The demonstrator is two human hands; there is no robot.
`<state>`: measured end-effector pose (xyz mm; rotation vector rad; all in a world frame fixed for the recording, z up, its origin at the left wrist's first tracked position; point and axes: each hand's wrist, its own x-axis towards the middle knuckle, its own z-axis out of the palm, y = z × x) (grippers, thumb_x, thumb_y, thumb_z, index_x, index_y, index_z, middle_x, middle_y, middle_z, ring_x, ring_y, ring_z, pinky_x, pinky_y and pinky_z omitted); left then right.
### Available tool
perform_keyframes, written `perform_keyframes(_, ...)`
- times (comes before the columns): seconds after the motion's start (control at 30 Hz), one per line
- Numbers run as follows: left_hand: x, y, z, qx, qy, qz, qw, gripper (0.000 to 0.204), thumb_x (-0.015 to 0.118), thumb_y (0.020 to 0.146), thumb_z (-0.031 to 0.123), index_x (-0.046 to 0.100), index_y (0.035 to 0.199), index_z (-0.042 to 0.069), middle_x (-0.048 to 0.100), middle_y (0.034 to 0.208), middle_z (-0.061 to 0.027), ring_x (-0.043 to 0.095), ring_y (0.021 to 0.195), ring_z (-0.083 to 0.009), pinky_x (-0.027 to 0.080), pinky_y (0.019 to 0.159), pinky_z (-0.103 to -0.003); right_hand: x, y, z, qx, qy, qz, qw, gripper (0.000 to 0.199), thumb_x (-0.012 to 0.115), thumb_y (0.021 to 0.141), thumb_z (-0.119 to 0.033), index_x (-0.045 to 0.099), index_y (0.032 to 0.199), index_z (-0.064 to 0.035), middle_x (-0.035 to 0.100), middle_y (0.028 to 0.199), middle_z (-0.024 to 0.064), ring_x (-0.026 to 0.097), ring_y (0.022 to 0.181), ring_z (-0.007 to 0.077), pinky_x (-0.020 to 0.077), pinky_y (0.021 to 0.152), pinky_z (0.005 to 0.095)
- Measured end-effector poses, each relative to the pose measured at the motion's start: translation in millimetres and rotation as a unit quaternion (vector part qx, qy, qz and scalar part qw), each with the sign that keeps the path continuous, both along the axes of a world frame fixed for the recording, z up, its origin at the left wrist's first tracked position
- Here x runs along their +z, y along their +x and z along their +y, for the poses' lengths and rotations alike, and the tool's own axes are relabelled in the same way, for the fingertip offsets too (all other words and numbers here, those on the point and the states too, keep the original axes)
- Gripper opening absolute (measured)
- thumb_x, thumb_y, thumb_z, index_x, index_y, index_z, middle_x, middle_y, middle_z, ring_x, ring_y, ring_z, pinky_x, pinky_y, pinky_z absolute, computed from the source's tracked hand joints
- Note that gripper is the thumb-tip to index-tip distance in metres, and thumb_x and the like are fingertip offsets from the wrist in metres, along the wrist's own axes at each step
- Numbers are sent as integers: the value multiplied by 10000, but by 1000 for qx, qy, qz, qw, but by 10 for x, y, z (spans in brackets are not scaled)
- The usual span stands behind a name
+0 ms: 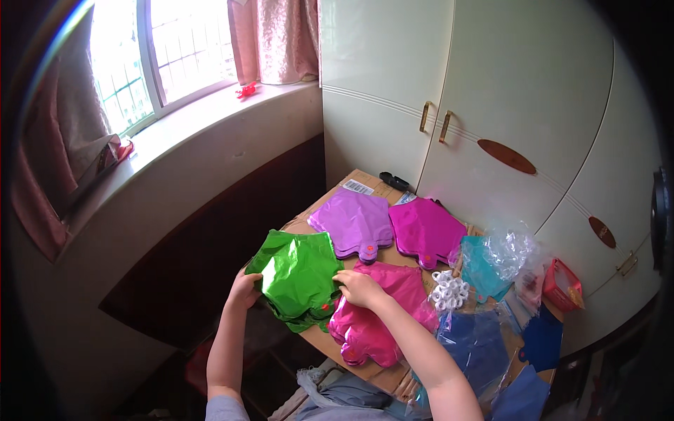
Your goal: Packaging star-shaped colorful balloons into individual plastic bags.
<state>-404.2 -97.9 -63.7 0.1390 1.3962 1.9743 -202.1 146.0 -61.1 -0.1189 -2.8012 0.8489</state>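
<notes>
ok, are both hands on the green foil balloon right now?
Yes, the left hand grips the left edge of the green foil balloon and the right hand pinches its right edge.

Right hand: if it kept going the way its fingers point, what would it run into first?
The right hand points left, fingers already on the green foil balloon; farther along that line is likely the left hand gripping its opposite edge.

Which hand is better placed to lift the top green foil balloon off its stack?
Probably the right hand: its fingers pinch the right edge of the top crinkled green foil balloon from above. The left hand grips the stack's left edge lower down, better suited to steadying it.
</notes>
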Motion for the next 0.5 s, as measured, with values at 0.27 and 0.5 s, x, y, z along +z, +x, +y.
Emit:
perform_keyframes(0.27,-138,-181,4,72,-333,423,840,364,561,752,66,576,1113,21,627,1019,-145,617,932,-249,482,810,-340,-165,-255,56,-116,-93,36,988,392,525,800,-131,529,1177,-23,521,1219,200,502,1132,333,400,964,398)
perform_keyframes(0.5,-329,-223,55,82,-297,440,844,384,522,781,87,560,1155,4,608,1103,-171,575,1057,-284,440,900,-348,-167,-328,-80,-81,-13,-56,995,437,494,826,-166,473,1240,-24,490,1273,188,436,1213,320,284,1052,456)
